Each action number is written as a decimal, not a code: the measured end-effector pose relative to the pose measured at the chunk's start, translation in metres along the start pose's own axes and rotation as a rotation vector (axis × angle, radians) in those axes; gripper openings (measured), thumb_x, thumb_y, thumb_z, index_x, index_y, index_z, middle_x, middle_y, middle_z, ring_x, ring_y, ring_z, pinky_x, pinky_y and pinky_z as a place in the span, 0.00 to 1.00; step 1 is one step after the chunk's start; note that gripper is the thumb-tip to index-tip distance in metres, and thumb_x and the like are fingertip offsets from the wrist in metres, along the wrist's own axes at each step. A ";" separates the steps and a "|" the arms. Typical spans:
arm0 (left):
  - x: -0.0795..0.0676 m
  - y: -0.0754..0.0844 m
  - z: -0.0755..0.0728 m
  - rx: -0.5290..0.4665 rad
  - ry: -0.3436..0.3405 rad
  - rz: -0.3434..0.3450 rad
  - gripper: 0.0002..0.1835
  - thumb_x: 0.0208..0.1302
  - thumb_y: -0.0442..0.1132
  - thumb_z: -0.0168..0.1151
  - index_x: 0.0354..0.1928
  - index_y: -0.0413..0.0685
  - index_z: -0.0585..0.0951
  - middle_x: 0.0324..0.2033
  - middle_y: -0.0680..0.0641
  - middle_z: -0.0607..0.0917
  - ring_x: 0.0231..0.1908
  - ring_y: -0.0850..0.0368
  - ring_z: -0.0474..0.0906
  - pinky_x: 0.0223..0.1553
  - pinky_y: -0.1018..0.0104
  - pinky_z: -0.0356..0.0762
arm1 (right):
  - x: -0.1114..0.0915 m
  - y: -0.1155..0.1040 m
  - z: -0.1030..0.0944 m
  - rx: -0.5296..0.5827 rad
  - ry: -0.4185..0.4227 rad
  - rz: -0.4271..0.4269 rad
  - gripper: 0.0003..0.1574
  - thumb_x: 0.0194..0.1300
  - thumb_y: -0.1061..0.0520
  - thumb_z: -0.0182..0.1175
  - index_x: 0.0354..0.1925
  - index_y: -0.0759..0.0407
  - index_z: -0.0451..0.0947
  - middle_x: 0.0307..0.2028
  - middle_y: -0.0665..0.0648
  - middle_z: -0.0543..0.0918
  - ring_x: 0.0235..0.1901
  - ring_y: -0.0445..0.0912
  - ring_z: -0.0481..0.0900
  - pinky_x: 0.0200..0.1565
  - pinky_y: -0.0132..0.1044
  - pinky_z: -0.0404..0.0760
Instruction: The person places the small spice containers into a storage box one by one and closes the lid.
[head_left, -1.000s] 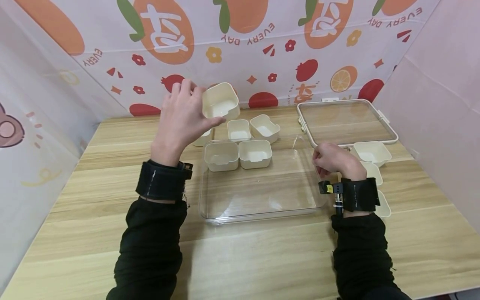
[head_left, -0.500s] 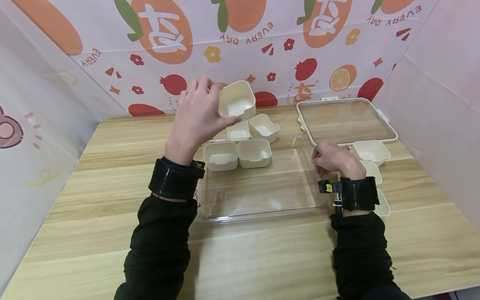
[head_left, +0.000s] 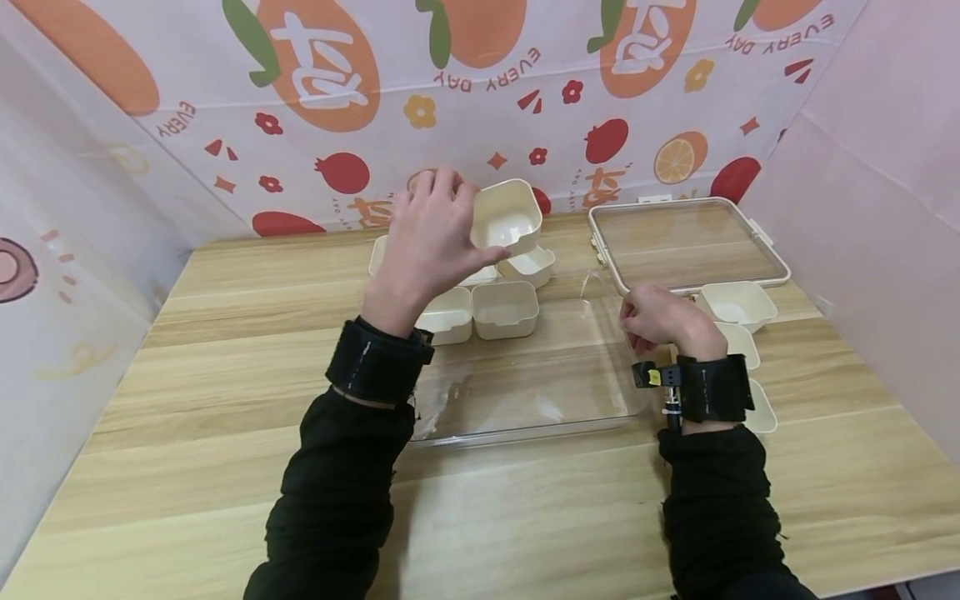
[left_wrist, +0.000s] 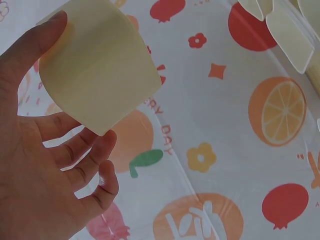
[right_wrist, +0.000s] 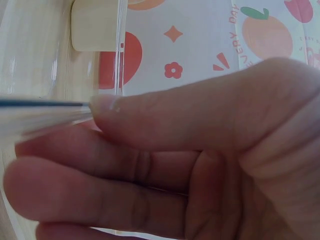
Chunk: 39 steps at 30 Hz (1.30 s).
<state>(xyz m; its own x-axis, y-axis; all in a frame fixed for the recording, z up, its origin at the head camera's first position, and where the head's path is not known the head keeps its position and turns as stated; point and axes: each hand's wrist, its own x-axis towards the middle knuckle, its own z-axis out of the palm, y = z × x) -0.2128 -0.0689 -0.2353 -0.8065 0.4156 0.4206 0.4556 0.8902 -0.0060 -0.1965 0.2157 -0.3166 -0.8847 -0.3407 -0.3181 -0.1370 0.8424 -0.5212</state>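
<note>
My left hand (head_left: 431,242) grips a cream plastic bin (head_left: 510,215) by its side, thumb and fingers spread around it, raised above the back of the table. In the left wrist view the bin's (left_wrist: 100,65) smooth outer side shows between thumb and fingers. My right hand (head_left: 663,318) pinches the right rim of a clear plastic box (head_left: 540,392); the right wrist view has this rim between thumb (right_wrist: 165,120) and fingers. Two cream bins stand in the box's back left part, one of them a small bin (head_left: 506,310), the other partly behind my left wrist.
Behind the box, a cream bin (head_left: 531,267) and others partly hidden by my left hand stand on the wooden table (head_left: 225,350). A clear lid (head_left: 686,242) with a cream frame lies at the back right. Several cream bins (head_left: 738,304) line the right side. A printed cloth hangs behind.
My left hand has carried the cream bin to the right, then slightly lower, now above the back bins. The right hand has kept its hold on the box rim.
</note>
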 end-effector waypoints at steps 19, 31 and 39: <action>0.009 0.034 0.023 0.054 -0.110 0.078 0.38 0.42 0.70 0.60 0.43 0.43 0.73 0.45 0.44 0.69 0.47 0.47 0.62 0.44 0.52 0.66 | 0.000 0.003 -0.003 -0.010 -0.004 0.024 0.09 0.61 0.66 0.46 0.33 0.71 0.73 0.18 0.58 0.78 0.19 0.46 0.77 0.24 0.39 0.78; 0.009 0.044 0.038 0.066 -0.110 0.133 0.35 0.43 0.69 0.61 0.38 0.44 0.72 0.40 0.45 0.69 0.42 0.48 0.63 0.39 0.55 0.66 | 0.002 0.004 0.001 0.014 0.004 -0.010 0.09 0.60 0.67 0.46 0.32 0.71 0.72 0.18 0.58 0.78 0.19 0.46 0.77 0.24 0.40 0.78; 0.009 0.050 0.047 0.065 -0.112 0.157 0.36 0.43 0.68 0.61 0.39 0.43 0.73 0.44 0.44 0.70 0.43 0.49 0.63 0.37 0.55 0.67 | 0.002 0.004 0.001 0.024 0.002 -0.009 0.09 0.60 0.67 0.45 0.32 0.71 0.72 0.17 0.58 0.78 0.18 0.47 0.77 0.23 0.38 0.78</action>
<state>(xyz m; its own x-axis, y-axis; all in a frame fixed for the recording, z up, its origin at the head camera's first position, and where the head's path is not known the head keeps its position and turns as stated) -0.2148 -0.0118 -0.2746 -0.7663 0.5649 0.3060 0.5565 0.8216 -0.1232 -0.1987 0.2178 -0.3202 -0.8843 -0.3476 -0.3116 -0.1344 0.8288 -0.5432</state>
